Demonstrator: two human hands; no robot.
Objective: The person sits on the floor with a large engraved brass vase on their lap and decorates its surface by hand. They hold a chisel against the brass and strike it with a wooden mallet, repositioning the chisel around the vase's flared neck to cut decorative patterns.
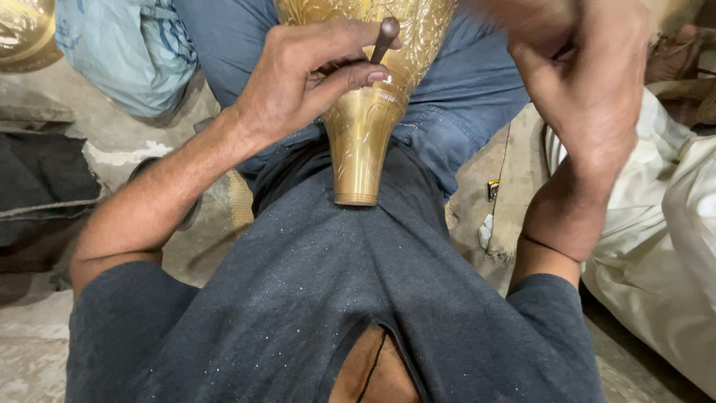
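A golden brass vase (362, 127) with engraved patterns lies across my lap, its narrow foot pressed against my dark grey shirt. My left hand (298, 78) is closed around a thin dark metal tool (384, 39), its tip set against the vase's engraved side. My right hand (574, 67) is raised at the upper right with the fingers curled; it is blurred and cut off by the frame's top edge, so what it holds is hidden.
Blue trousers (462, 97) lie under the vase. A pale blue plastic bag (127, 52) sits at the upper left beside another brass piece (22, 33). White cloth (664, 246) lies at the right, on a dusty concrete floor (30, 351).
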